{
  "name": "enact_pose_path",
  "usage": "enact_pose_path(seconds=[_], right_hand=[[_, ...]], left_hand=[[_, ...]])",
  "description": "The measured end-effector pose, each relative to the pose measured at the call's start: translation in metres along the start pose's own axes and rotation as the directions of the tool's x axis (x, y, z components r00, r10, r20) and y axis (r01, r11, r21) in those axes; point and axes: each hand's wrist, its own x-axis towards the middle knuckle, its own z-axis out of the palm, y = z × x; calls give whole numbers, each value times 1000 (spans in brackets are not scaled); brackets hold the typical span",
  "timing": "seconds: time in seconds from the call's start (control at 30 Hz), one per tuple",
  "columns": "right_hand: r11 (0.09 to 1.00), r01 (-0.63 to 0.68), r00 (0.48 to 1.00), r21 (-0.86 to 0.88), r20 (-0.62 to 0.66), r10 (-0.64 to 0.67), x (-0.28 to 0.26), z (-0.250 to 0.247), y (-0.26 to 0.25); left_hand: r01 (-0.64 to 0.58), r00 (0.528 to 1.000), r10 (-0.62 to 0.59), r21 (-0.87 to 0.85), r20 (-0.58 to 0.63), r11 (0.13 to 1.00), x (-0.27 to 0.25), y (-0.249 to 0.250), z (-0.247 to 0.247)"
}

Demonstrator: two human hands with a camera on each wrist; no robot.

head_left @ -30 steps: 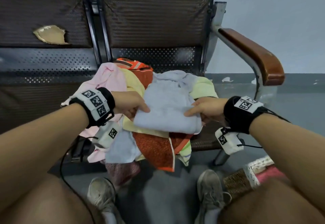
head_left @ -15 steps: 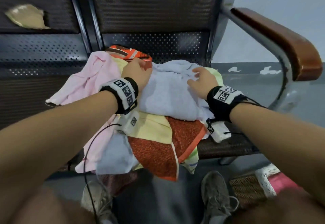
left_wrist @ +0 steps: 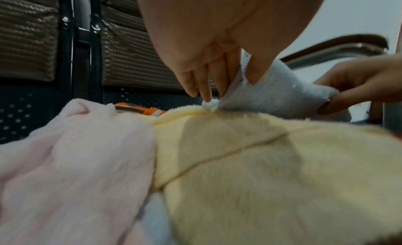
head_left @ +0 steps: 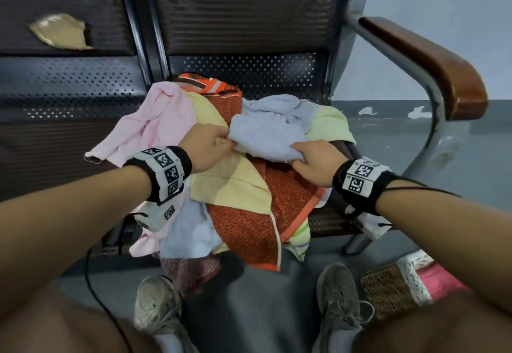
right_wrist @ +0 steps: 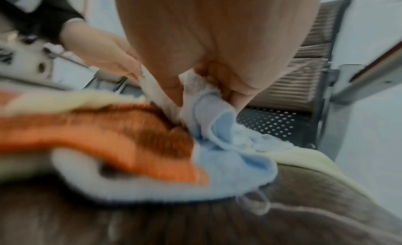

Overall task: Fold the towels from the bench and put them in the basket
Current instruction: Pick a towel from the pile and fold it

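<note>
Pinching the near left edge of a pale blue towel [head_left: 270, 133], the left hand [head_left: 206, 147] has thumb and fingers closed on the cloth, and the left wrist view shows that fold squeezed between the thumb and the fingers [left_wrist: 202, 80]. The right hand [head_left: 315, 158] grasps the same towel at its near right corner, fingers curled over the bunched fabric; in the right wrist view a wad of the blue cloth sits inside that grip, though the picture is blurred. This towel lies on top of a heap of others on the seat of a dark perforated metal bench [head_left: 249, 70]: a pink towel [head_left: 149, 125] spreads to the left, a yellow towel [head_left: 232, 183] lies just under the left hand, and an orange-and-brown towel [head_left: 249, 219] hangs over the front edge of the seat. A pale green towel [head_left: 332, 125] shows at the right of the pile beneath the blue one. On the floor to the right, beside the person's right shoe [head_left: 338, 297], stands a woven basket [head_left: 388, 289] with a white lace rim and something pink inside. A wooden armrest [head_left: 432, 61] curves along the bench's right side.
</note>
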Motion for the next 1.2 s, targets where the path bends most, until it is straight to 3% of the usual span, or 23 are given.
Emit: enact_pose_path(seconds=[0.1,0.2,0.37,0.53,0.67,0.73,0.77,0.83,0.9,0.97,1.0,1.07,1.13,1.2], right_hand=[[996,-21,996,88,-87,29,-10,-24,0],[977,-23,992,213,-114,48,-21,-40,-1],[824,-134,978,551,-59,199,-22,-21,1],[708,-222,967,670,56,250,-9,3,-1],[770,-267,944,580,-4,330,7,7,1],[783,-302,933,544,0,360,13,9,1],[808,-327,929,491,12,369,15,9,0],[890,-351,930,290,-6,368,15,7,-1],[950,-294,943,108,-126,307,13,0,-6],[990,-128,962,64,-235,140,12,-5,-14],[997,-44,975,70,-216,58,12,-5,-18],[996,50,998,78,-45,-46,11,0,-28],[997,73,993,14,87,-74,10,5,-33],[998,42,995,-54,97,-37,12,0,-32]], left_hand=[[-30,999,28,-56,-35,998,-7,13,-11],[35,999,-36,-56,-12,998,-19,22,-11],[315,948,-319,-177,5,932,-23,16,2],[391,918,-397,-140,-17,910,-18,13,17],[376,887,-423,-239,-188,895,-15,14,23],[160,935,-212,-193,-284,968,-18,18,21],[38,963,-74,-142,-258,989,-18,19,19],[-102,993,97,-75,-74,992,-18,17,18],[-102,989,103,-17,102,995,-16,8,19],[-88,983,81,40,166,995,-14,0,20],[-88,985,79,48,155,995,-13,-2,20],[-64,995,61,27,79,998,-8,-4,16],[-23,1000,22,-28,-3,999,-4,-2,11],[3,997,-12,-117,-78,993,0,3,6]])
